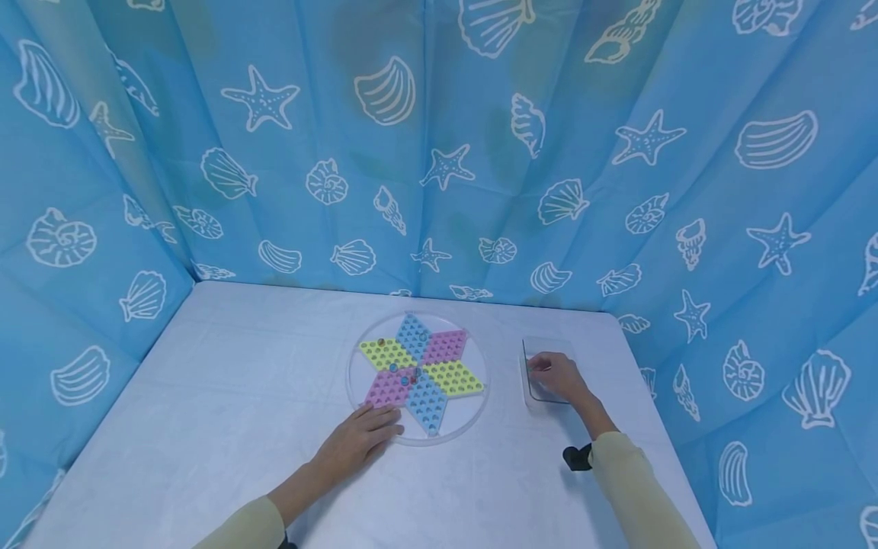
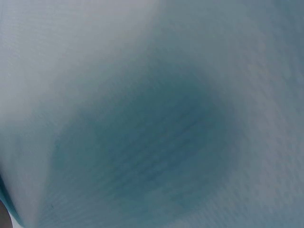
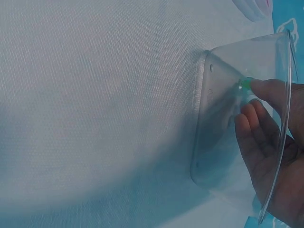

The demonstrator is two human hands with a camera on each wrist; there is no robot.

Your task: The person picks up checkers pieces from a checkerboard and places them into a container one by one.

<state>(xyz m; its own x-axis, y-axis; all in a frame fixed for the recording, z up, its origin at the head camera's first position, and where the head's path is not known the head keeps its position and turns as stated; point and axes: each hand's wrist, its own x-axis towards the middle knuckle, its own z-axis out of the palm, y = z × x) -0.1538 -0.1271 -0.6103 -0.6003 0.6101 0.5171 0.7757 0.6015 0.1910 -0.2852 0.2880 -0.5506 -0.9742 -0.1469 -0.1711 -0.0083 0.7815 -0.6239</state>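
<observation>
A round Chinese checkers board (image 1: 357, 389) lies on the white table, its star made of pink, yellow and blue diamonds. Several glass marbles (image 1: 393, 367) sit in its holes. My left hand (image 1: 360, 440) rests at the board's near left edge, fingers extended over the rim. To the right of the board, my right hand (image 1: 559, 375) reaches inside a clear plastic box (image 1: 527, 393). Seen through the box wall in the right wrist view, thumb and fingers pinch a small green marble (image 3: 245, 84). The left wrist view holds only blurred cloth.
The white-covered table (image 1: 226, 366) extends to the left of the board. A blue curtain (image 1: 425, 152) with white shells and starfish hangs behind and at both sides. A black wrist device (image 1: 578, 457) sits at the right sleeve cuff.
</observation>
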